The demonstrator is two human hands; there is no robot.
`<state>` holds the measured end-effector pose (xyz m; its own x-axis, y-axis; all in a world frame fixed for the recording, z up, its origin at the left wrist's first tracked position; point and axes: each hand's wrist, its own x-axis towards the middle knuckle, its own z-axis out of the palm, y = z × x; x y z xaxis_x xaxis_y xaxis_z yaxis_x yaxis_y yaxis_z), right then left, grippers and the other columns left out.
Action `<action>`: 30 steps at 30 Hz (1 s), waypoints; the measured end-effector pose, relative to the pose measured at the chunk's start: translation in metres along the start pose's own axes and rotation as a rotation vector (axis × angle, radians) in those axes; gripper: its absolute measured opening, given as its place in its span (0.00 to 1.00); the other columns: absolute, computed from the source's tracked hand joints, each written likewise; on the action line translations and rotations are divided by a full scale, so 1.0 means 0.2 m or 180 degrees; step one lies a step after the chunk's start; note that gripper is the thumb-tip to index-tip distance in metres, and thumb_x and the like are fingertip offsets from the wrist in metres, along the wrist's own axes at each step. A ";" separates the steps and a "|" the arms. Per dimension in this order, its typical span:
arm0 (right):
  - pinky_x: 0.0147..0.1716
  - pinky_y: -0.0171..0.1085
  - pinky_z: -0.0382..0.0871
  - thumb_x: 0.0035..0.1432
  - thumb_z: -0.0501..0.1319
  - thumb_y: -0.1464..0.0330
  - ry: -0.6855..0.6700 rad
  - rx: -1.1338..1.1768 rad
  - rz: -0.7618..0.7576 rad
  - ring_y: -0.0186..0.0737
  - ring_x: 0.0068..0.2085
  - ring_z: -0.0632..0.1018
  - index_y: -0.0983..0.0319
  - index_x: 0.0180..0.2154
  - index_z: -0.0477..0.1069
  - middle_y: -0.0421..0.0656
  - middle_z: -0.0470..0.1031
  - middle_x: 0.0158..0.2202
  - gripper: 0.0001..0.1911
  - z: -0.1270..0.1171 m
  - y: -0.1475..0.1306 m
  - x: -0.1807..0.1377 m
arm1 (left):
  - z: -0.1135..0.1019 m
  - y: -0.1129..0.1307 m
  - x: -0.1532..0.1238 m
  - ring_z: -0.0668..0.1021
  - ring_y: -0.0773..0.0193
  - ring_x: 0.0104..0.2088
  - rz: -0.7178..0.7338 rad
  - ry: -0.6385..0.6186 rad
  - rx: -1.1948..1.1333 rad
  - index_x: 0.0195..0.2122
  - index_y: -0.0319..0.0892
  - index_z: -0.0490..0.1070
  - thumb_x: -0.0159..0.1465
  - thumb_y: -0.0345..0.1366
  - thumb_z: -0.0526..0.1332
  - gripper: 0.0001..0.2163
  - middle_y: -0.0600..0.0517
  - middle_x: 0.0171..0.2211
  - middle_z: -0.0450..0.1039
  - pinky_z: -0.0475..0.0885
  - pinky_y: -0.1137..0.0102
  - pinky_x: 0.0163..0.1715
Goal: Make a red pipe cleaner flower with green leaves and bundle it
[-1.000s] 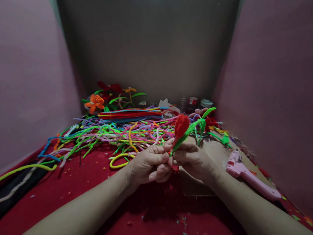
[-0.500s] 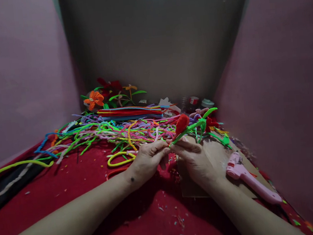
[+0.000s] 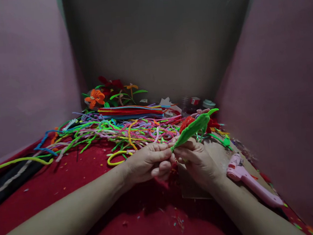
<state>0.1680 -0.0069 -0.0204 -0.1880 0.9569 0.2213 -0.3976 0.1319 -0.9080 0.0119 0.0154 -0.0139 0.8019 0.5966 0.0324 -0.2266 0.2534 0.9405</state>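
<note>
Both hands meet at the lower end of a pipe-cleaner flower, above the red cloth. Its green leaf (image 3: 192, 130) slants up to the right and partly covers the red bloom (image 3: 186, 123). My left hand (image 3: 153, 162) is closed, its thumb and forefinger pinching the stem end. My right hand (image 3: 195, 161) is closed round the stem just below the leaf, with its fingertips touching the left ones. Most of the stem is hidden by the fingers.
Loose pipe cleaners (image 3: 113, 131) spread behind the hands, with a straight bundle (image 3: 131, 112) beyond. Finished flowers (image 3: 95, 98) stand at the back left. A pink glue gun (image 3: 253, 184) lies on cardboard (image 3: 193, 187) at right. Pink sheets hang on both sides.
The flower has turned in my fingers: the green leaf now faces me broadside and covers much of the red bloom. My left fingers have shifted slightly at the stem.
</note>
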 end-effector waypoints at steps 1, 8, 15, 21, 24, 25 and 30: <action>0.36 0.37 0.65 0.43 0.66 0.69 0.0107 -0.0046 -0.0020 0.36 0.32 0.73 0.57 0.29 0.77 0.39 0.76 0.29 0.06 0.00 0.00 0.00 | 0.01 0.00 0.00 0.62 0.77 0.13 0.0146 0.0267 0.0424 0.27 0.38 0.67 0.60 0.39 0.56 0.10 0.59 0.16 0.62 0.61 0.77 0.17; 0.42 0.39 0.65 0.45 0.66 0.68 0.0335 -0.0363 -0.0272 0.40 0.40 0.72 0.57 0.31 0.77 0.39 0.76 0.35 0.07 0.02 0.01 0.00 | 0.02 -0.07 0.02 0.67 0.73 0.19 0.1062 0.1597 0.2805 0.23 0.39 0.67 0.61 0.35 0.53 0.11 0.57 0.16 0.64 0.62 0.76 0.23; 0.44 0.41 0.64 0.43 0.67 0.67 0.0409 -0.0320 -0.0190 0.42 0.41 0.72 0.60 0.28 0.77 0.41 0.76 0.34 0.06 0.01 0.02 0.00 | 0.00 -0.03 0.02 0.63 0.76 0.13 0.0418 0.1138 0.1778 0.21 0.38 0.65 0.60 0.37 0.55 0.11 0.59 0.15 0.62 0.56 0.79 0.14; 0.37 0.40 0.67 0.34 0.71 0.72 0.0381 0.0021 0.0235 0.38 0.30 0.74 0.58 0.23 0.76 0.37 0.76 0.23 0.08 -0.01 0.01 0.00 | -0.03 -0.01 0.01 0.58 0.79 0.10 -0.0143 0.0291 -0.0120 0.23 0.36 0.65 0.55 0.37 0.61 0.10 0.59 0.13 0.62 0.48 0.81 0.10; 0.34 0.39 0.67 0.37 0.69 0.71 -0.0060 -0.0049 0.0333 0.39 0.31 0.75 0.58 0.27 0.77 0.39 0.77 0.26 0.09 -0.03 0.00 0.00 | -0.04 -0.03 0.00 0.53 0.79 0.08 -0.0218 -0.0236 -0.0606 0.26 0.36 0.67 0.57 0.36 0.60 0.08 0.60 0.10 0.59 0.50 0.80 0.10; 0.34 0.39 0.67 0.38 0.69 0.71 -0.0204 -0.0081 0.0348 0.40 0.31 0.75 0.58 0.30 0.77 0.40 0.77 0.27 0.10 -0.03 0.00 0.00 | -0.05 -0.04 0.00 0.52 0.79 0.07 -0.0240 -0.0379 -0.0689 0.26 0.36 0.67 0.57 0.36 0.60 0.08 0.61 0.09 0.58 0.51 0.80 0.10; 0.33 0.39 0.67 0.39 0.68 0.71 0.0004 -0.0049 0.0224 0.41 0.33 0.75 0.58 0.30 0.78 0.40 0.77 0.27 0.10 -0.01 0.00 -0.02 | -0.04 -0.03 0.00 0.54 0.78 0.08 -0.0342 -0.0392 -0.0516 0.26 0.36 0.68 0.57 0.37 0.60 0.09 0.60 0.11 0.60 0.51 0.79 0.11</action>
<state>0.1702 -0.0096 -0.0208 -0.2138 0.9643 0.1563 -0.3696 0.0683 -0.9267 0.0090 0.0200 -0.0215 0.8853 0.4647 -0.0145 -0.2143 0.4355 0.8743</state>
